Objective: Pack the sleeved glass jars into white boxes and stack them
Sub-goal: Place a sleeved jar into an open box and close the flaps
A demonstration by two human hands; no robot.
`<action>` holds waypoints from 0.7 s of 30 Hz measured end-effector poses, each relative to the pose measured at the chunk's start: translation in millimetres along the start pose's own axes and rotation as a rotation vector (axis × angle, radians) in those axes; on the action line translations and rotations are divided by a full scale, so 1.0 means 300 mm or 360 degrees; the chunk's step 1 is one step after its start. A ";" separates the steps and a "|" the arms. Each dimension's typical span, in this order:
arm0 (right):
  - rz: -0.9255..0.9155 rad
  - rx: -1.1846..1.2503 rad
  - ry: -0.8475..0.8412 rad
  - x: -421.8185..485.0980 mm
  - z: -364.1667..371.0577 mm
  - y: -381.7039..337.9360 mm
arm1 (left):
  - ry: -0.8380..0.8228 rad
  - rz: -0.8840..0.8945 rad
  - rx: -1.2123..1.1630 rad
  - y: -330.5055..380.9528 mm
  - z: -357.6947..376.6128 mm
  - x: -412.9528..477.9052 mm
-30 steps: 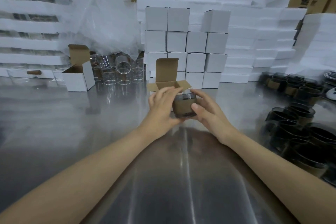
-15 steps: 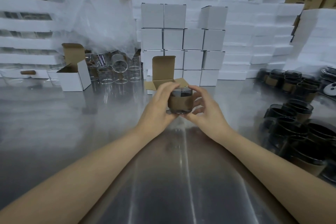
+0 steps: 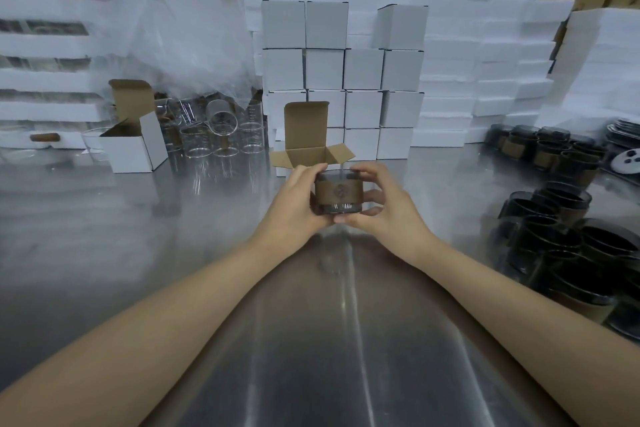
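Observation:
A dark glass jar with a brown sleeve (image 3: pixel 338 191) is held upright between both hands, just in front of an open white box (image 3: pixel 309 142) whose brown flaps stand up. My left hand (image 3: pixel 297 200) grips the jar's left side. My right hand (image 3: pixel 379 203) grips its right side, fingers curled round the rim and base. Behind the box rises a stack of closed white boxes (image 3: pixel 346 73), three to four rows high.
More sleeved dark jars (image 3: pixel 568 246) crowd the table's right side. A second open white box (image 3: pixel 133 142) and clear glass jars (image 3: pixel 221 139) stand at the left. White foam trays (image 3: pixel 485 73) and plastic wrap (image 3: pixel 180 28) fill the back. The steel table (image 3: pixel 104 236) reflects light.
The jar has turned upright in my hands, its sleeve logo now facing me. Both hands have stayed just in front of the open box.

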State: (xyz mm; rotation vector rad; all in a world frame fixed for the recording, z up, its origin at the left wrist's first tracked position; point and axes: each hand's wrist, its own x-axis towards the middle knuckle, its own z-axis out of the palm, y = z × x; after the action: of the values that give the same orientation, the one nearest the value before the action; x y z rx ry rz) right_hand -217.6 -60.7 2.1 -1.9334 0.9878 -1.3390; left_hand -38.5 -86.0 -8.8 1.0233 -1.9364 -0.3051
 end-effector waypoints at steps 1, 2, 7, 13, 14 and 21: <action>0.0001 -0.0003 -0.0010 0.001 0.001 -0.001 | 0.0000 0.0001 0.0002 0.000 -0.001 0.000; 0.0001 -0.0010 -0.0016 0.001 0.001 -0.001 | -0.0001 0.0004 0.0004 0.001 -0.002 0.001; 0.0008 -0.0037 -0.0031 0.002 -0.002 0.004 | -0.0004 0.0009 0.0011 -0.001 -0.002 0.000; 0.0040 0.0127 -0.0070 0.005 -0.001 0.014 | 0.0009 0.0029 -0.0088 -0.003 -0.001 -0.004; 0.0046 0.0196 -0.0086 0.002 -0.002 0.013 | 0.0033 0.0033 -0.0122 -0.004 -0.001 -0.004; -0.0009 0.0230 0.0050 0.002 0.002 0.027 | -0.0145 0.0014 -0.0197 -0.014 0.008 -0.001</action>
State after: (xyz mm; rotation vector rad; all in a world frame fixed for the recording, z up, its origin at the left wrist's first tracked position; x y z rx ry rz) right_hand -219.0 -65.7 -4.1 -1.8139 0.8753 -1.4081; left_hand -38.0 -88.8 -12.7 0.9341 -1.9763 -0.4677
